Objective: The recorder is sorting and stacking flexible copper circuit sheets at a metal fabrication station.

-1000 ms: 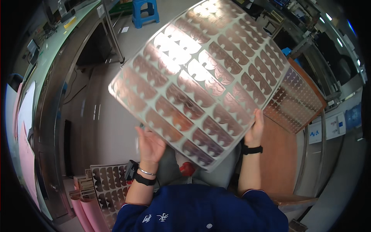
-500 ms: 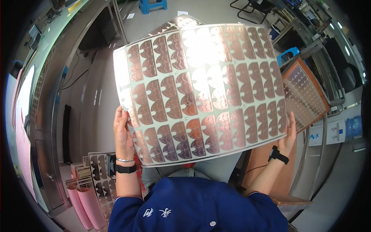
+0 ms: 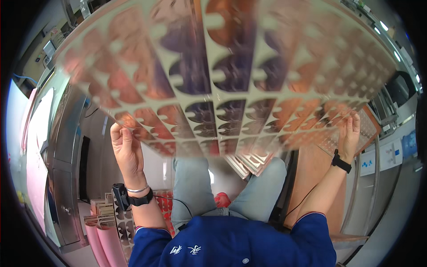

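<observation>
A large, thin circuit panel (image 3: 231,95) with rows of copper-coloured half-round patterns is held up in front of me, tilted and blurred by motion. My left hand (image 3: 126,149) pinches its lower left edge between thumb and fingers. At the right edge, my right hand (image 3: 350,135) grips the same panel, its fingers partly against the rim. Below the panel, past my knees, the edges of a stack of similar panels (image 3: 242,167) show. Much of that stack is hidden behind the raised panel.
Pink rolls (image 3: 101,242) and upright patterned panels (image 3: 125,224) stand at lower left. A metal cabinet (image 3: 64,191) flanks the left side. On the right are a brown board surface (image 3: 313,191), another patterned panel with an orange border (image 3: 371,129) and metal rails (image 3: 376,178).
The panel has come up closer and tilted, so its pattern looks larger and blurred. Both hands have spread apart with it. The stack beyond my knees has come into view.
</observation>
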`<control>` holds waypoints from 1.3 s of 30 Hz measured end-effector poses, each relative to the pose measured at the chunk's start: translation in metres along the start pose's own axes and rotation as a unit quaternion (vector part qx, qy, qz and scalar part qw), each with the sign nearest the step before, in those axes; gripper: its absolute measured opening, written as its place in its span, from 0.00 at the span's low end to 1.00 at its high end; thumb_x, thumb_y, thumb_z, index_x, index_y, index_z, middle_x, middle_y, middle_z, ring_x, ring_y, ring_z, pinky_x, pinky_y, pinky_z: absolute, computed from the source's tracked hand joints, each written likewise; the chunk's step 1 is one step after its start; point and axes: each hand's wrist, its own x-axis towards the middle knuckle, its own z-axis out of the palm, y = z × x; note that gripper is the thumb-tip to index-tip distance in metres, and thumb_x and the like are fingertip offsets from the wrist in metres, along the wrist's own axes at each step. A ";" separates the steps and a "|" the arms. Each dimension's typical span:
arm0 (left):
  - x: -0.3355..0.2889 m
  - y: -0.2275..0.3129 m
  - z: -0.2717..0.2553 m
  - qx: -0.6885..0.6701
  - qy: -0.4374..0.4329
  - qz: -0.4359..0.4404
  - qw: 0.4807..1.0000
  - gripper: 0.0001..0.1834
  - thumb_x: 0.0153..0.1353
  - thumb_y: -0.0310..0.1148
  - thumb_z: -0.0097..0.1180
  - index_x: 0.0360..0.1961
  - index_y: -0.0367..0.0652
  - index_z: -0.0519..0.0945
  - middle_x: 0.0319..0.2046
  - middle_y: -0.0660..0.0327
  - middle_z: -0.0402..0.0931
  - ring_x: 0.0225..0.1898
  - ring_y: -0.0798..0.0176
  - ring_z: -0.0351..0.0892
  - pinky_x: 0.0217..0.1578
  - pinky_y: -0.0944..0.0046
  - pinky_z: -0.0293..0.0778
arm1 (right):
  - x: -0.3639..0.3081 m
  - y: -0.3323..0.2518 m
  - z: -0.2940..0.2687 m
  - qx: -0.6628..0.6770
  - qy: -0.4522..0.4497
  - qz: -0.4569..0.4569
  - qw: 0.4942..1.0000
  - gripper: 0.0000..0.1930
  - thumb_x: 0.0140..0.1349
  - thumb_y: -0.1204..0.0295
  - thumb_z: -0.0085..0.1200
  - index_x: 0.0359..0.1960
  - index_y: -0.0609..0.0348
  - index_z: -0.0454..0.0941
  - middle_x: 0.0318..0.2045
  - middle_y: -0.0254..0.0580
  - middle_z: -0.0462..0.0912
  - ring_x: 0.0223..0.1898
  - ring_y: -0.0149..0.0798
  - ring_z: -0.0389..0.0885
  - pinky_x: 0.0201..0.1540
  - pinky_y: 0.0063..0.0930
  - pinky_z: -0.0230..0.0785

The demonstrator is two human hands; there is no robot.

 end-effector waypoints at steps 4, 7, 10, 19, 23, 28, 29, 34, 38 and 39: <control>0.034 -0.041 -0.071 0.059 -0.197 0.099 0.974 0.11 0.60 0.25 0.52 0.44 0.46 0.72 0.59 0.51 0.64 0.56 0.56 0.68 0.57 0.55 0.65 | 0.008 0.013 0.024 0.056 0.058 -0.008 0.997 0.13 0.65 0.69 0.47 0.50 0.53 0.69 0.47 0.36 0.74 0.51 0.30 0.71 0.56 0.26 0.61; 0.006 -0.028 -0.020 0.020 -0.117 0.031 0.992 0.08 0.59 0.22 0.52 0.41 0.41 0.74 0.62 0.48 0.58 0.57 0.56 0.67 0.56 0.60 0.66 | -0.015 0.044 0.038 0.084 0.075 0.038 0.993 0.14 0.65 0.69 0.47 0.52 0.53 0.67 0.48 0.36 0.73 0.52 0.31 0.71 0.56 0.26 0.61; -0.023 -0.038 -0.007 0.005 0.017 -0.167 0.986 0.10 0.62 0.24 0.49 0.45 0.43 0.74 0.52 0.55 0.72 0.51 0.64 0.74 0.48 0.69 0.75 | -0.053 0.072 0.037 0.082 0.100 0.094 0.987 0.16 0.65 0.69 0.48 0.53 0.54 0.66 0.49 0.37 0.73 0.52 0.31 0.70 0.57 0.27 0.61; -0.052 -0.033 -0.018 -0.172 0.033 -0.223 0.959 0.12 0.62 0.22 0.48 0.48 0.39 0.73 0.45 0.54 0.76 0.43 0.63 0.79 0.42 0.66 0.81 | -0.073 0.109 0.025 0.074 0.103 0.189 0.974 0.21 0.63 0.68 0.49 0.57 0.56 0.61 0.51 0.39 0.71 0.54 0.32 0.70 0.58 0.27 0.61; -0.054 -0.040 -0.028 -0.176 0.053 -0.241 0.953 0.13 0.62 0.21 0.47 0.48 0.38 0.72 0.45 0.54 0.76 0.43 0.63 0.79 0.44 0.66 0.80 | -0.056 0.108 0.010 0.046 0.105 0.197 0.974 0.23 0.63 0.68 0.49 0.59 0.56 0.60 0.52 0.39 0.70 0.54 0.32 0.70 0.58 0.28 0.61; -0.059 -0.044 -0.045 -0.175 0.072 -0.244 0.951 0.15 0.62 0.20 0.45 0.50 0.37 0.71 0.48 0.50 0.73 0.47 0.58 0.77 0.47 0.62 0.78 | -0.024 0.121 -0.010 0.016 0.088 0.221 0.971 0.26 0.62 0.67 0.50 0.61 0.57 0.57 0.54 0.40 0.70 0.55 0.32 0.69 0.59 0.28 0.61; -0.062 -0.044 -0.051 -0.177 0.076 -0.240 0.951 0.16 0.62 0.20 0.44 0.52 0.38 0.70 0.50 0.48 0.72 0.49 0.56 0.76 0.48 0.58 0.78 | -0.014 0.124 -0.012 0.005 0.078 0.227 0.971 0.27 0.62 0.67 0.50 0.61 0.58 0.57 0.54 0.40 0.69 0.55 0.33 0.69 0.59 0.28 0.61; -0.069 -0.024 -0.039 -0.026 0.097 -0.239 0.966 0.20 0.65 0.26 0.42 0.58 0.36 0.64 0.56 0.57 0.64 0.56 0.60 0.67 0.57 0.61 0.67 | 0.075 0.127 -0.043 -0.096 -0.036 0.264 0.959 0.30 0.61 0.67 0.50 0.64 0.59 0.54 0.56 0.41 0.69 0.56 0.33 0.69 0.59 0.28 0.60; -0.094 -0.029 -0.080 -0.035 0.120 -0.345 0.930 0.27 0.61 0.26 0.48 0.62 0.46 0.60 0.53 0.59 0.69 0.32 0.78 0.78 0.09 0.81 0.66 | 0.189 0.114 -0.035 -0.190 -0.260 0.275 0.906 0.32 0.61 0.67 0.51 0.65 0.59 0.52 0.57 0.42 0.68 0.56 0.33 0.69 0.60 0.29 0.60; -0.104 -0.026 -0.096 -0.091 0.063 -0.335 0.936 0.27 0.61 0.25 0.47 0.62 0.44 0.59 0.52 0.57 0.69 0.38 0.74 0.77 0.24 0.79 0.77 | 0.209 0.111 -0.019 -0.205 -0.328 0.254 0.886 0.33 0.61 0.66 0.51 0.66 0.59 0.52 0.57 0.42 0.68 0.56 0.33 0.69 0.60 0.29 0.60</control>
